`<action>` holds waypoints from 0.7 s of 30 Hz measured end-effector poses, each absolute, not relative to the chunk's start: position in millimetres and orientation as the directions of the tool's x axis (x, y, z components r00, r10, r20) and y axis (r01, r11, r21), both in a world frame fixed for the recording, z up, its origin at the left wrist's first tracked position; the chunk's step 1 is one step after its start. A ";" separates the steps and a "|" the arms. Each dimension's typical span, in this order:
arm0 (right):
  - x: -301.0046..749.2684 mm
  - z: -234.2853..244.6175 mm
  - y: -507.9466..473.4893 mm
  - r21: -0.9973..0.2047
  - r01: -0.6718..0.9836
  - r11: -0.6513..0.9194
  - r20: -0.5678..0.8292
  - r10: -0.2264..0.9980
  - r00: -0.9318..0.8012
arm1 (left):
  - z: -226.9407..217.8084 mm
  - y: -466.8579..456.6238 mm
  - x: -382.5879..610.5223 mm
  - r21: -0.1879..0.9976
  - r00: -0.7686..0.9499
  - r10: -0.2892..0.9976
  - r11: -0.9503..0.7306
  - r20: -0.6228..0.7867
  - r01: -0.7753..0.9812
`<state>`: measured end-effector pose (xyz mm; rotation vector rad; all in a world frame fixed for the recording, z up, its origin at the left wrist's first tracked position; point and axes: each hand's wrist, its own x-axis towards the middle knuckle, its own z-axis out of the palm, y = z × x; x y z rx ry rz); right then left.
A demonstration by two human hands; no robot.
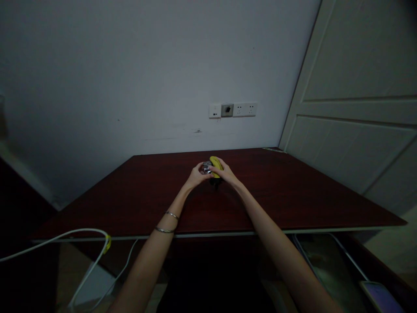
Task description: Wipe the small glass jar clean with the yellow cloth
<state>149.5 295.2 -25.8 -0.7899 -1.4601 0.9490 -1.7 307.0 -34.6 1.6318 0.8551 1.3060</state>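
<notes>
Both of my hands meet over the middle of the dark red table [156, 191]. My right hand [227, 174] is closed around a yellow curved thing that looks like a banana [215, 162]. From the other side, my left hand [195, 177] is closed on a small shiny silvery object [206, 168], whose kind I cannot make out. The two things are side by side and seem to touch. A small dark thing or shadow [215, 182] shows just below them, too dim to name. Parts of both held things are hidden by my fingers.
Wall sockets [245, 109] sit above the table's back edge. A panelled white door [352, 130] stands at the right. White cable [65, 234] loops over the front left edge. At the lower right, a phone-like device [381, 296] lies below table level.
</notes>
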 end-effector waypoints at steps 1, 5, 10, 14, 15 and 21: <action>149.6 -25.4 295.8 -0.888 -0.032 0.458 0.459 0.882 -0.104 | -34.6 307.1 -1.3 0.911 0.216 0.889 -0.412 0.404 -0.011; 150.8 -25.1 299.0 -0.866 -0.006 0.501 0.500 0.865 -0.041 | -34.9 306.6 -0.1 0.902 0.221 0.876 -0.431 0.429 -0.043; 152.9 -26.9 298.8 -0.781 0.022 0.624 0.622 0.781 -0.057 | -33.7 304.2 -2.3 0.861 0.216 0.846 -0.507 0.487 0.045; 152.3 -29.1 300.5 -0.752 0.010 0.659 0.656 0.750 -0.083 | -31.8 300.2 -2.1 0.841 0.219 0.837 -0.530 0.501 0.104; 152.1 -29.9 302.4 -0.761 -0.001 0.648 0.647 0.760 -0.065 | -31.7 299.2 -1.5 0.839 0.231 0.833 -0.534 0.502 0.104; 153.0 -33.7 311.6 -0.843 -0.057 0.535 0.534 0.845 0.031 | -34.2 297.3 1.6 0.804 0.300 0.786 -0.588 0.541 0.090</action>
